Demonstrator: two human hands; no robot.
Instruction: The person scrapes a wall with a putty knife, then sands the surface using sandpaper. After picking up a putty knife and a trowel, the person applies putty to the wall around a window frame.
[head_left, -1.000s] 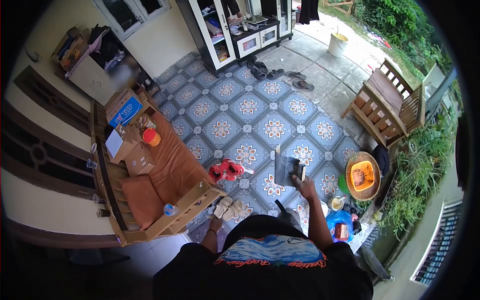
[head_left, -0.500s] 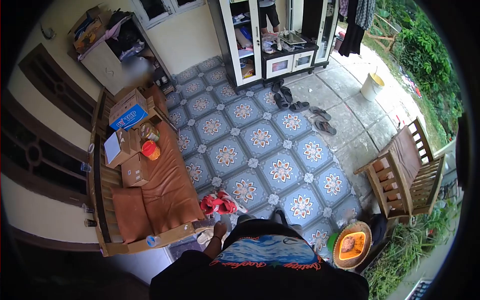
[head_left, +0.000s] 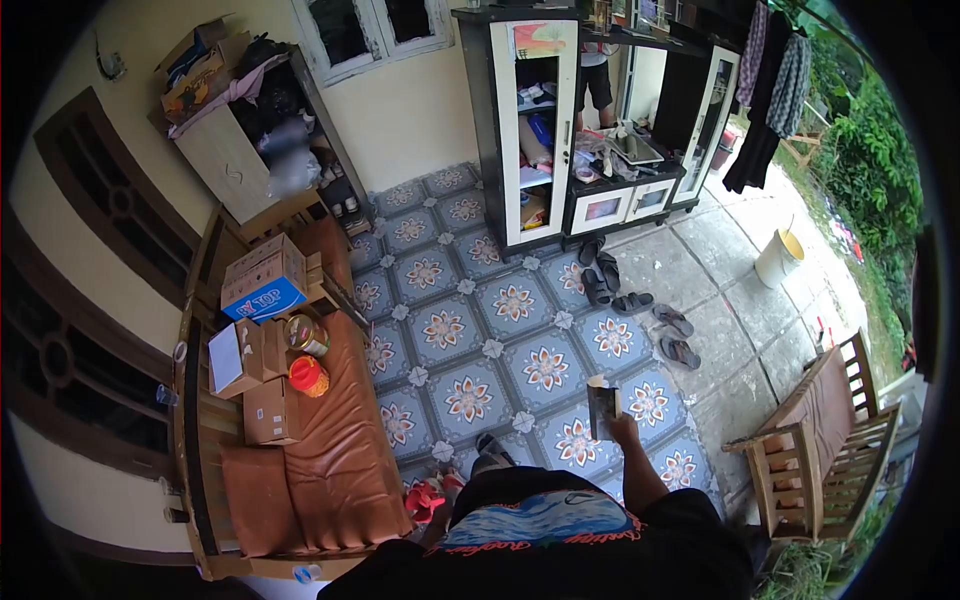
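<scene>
The right hand (head_left: 625, 430) has its grip closed on 1 flat panel (head_left: 604, 412) – dark, thin, roughly rectangular, pale along its far end – held above the tiled floor (head_left: 440, 285); the separate fingers are too small to make out. The left hand is out of view, so its grip cannot be told.

At the sofa's (head_left: 350, 465) near edge sits 1 clear plastic cup (head_left: 307, 573), and a crumpled-looking red bundle (head_left: 425, 500) lies on the floor just beside the near right corner. The sofa has a wooden frame and a wrinkled brown leathery seat. Farther along stand 1 plain cardboard box (head_left: 272, 412), 1 rounded jar (head_left: 308, 376) with a red lid, 1 cylindrical tin (head_left: 306, 336) and 1 printed carton (head_left: 265, 280).

To the right is 1 slatted wooden chair (head_left: 812, 420). Past the glossy, flower-patterned tiles, about 6 dark sandals (head_left: 680, 352) straggle onto rough concrete – then 1 pale round bucket (head_left: 778, 258) and a black-and-white glass-doored cabinet (head_left: 486, 130).
</scene>
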